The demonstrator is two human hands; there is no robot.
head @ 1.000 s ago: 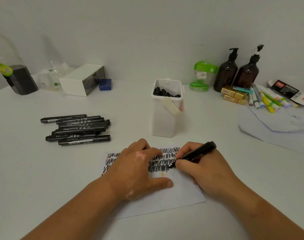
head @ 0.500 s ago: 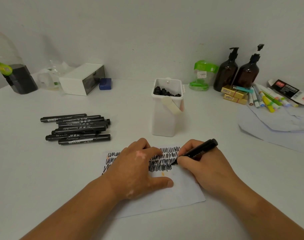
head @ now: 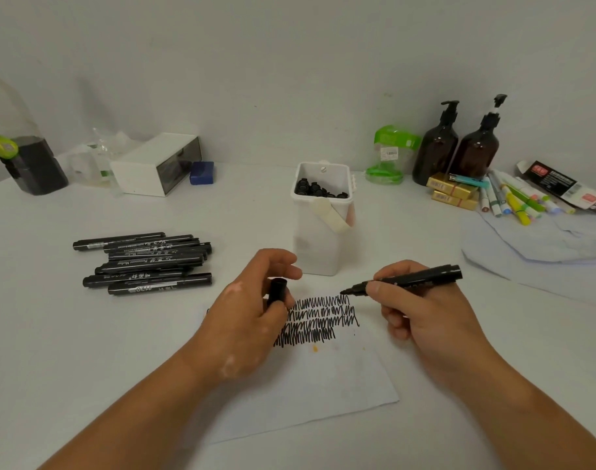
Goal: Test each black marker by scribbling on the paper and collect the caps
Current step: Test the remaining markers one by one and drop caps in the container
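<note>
My right hand point(head: 422, 313) grips an uncapped black marker point(head: 415, 277), lifted off the paper with its tip pointing left. My left hand point(head: 249, 317) is raised above the paper and pinches a black cap point(head: 276, 290) between thumb and fingers. The white paper point(head: 310, 385) lies in front of me with several rows of black scribble point(head: 318, 320) near its top edge. Behind it stands a white tub point(head: 323, 232) holding several black caps point(head: 318, 191). A pile of capped black markers point(head: 147, 262) lies to the left.
A dark-filled bottle point(head: 28, 157), a white box point(head: 157, 162) and a blue block point(head: 202, 173) sit at the back left. Two brown pump bottles point(head: 456, 147), yellow boxes point(head: 454, 191), coloured markers point(head: 517, 201) and pale blue cloth point(head: 540, 249) crowd the back right.
My right hand has lifted the marker off the paper and swung it level. My left hand has come up from pressing the paper flat, and the cap it pinches has come into view.
</note>
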